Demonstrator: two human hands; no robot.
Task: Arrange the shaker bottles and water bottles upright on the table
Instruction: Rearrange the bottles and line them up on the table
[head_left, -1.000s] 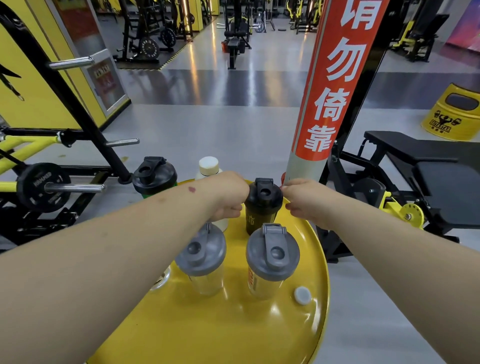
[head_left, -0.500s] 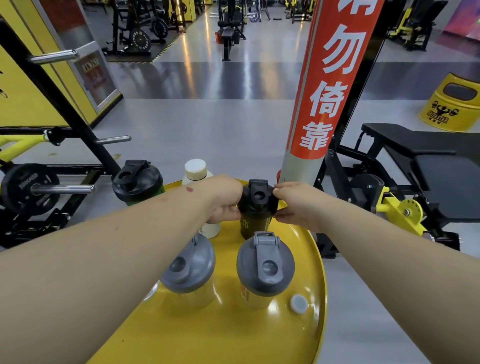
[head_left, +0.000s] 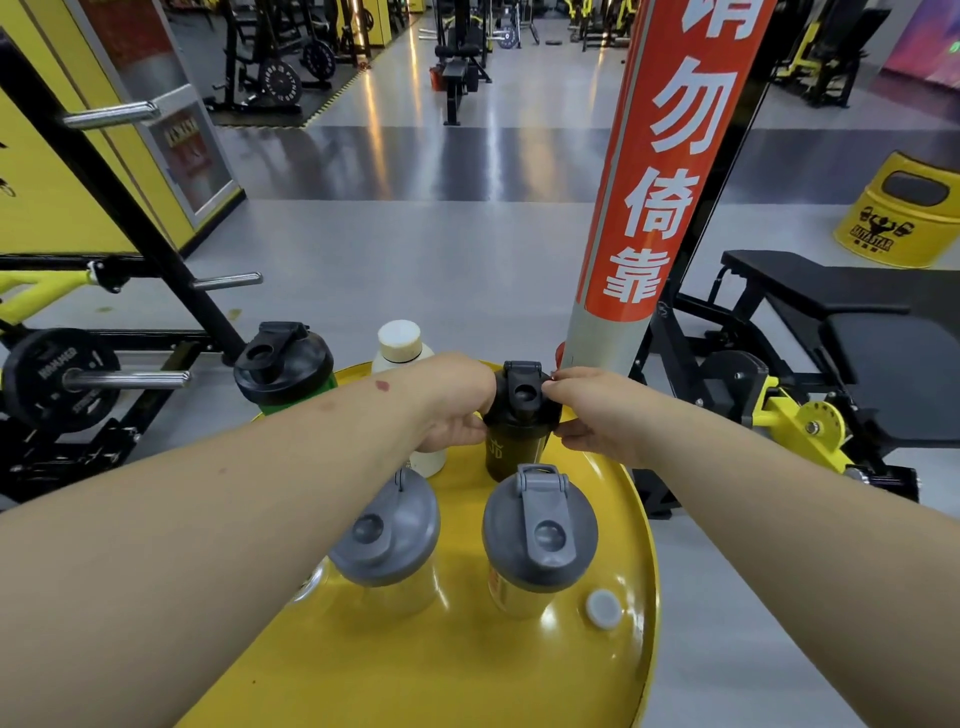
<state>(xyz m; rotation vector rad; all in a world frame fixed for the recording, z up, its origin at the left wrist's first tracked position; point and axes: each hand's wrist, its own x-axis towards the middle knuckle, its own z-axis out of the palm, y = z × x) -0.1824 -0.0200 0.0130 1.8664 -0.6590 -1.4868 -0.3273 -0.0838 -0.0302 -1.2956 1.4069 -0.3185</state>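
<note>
A small black shaker bottle (head_left: 519, 436) stands upright at the far side of the round yellow table (head_left: 467, 675). My left hand (head_left: 452, 405) grips its left side and my right hand (head_left: 587, 410) grips its right side at the lid. Two clear shakers with grey lids (head_left: 387, 535) (head_left: 540, 535) stand upright nearer to me. A white water bottle (head_left: 400, 343) and a green shaker with a black lid (head_left: 283, 364) stand upright at the far left, partly hidden behind my left arm.
A small white cap (head_left: 602, 608) lies on the table near the right rim. A red and grey padded post (head_left: 654, 171) rises just behind the table. A black bench (head_left: 831, 312) is on the right, a weight rack (head_left: 62, 384) on the left.
My right hand has closed in from the right onto the black shaker's lid, so both hands now hold the bottle. The bottle stays upright in the same spot.
</note>
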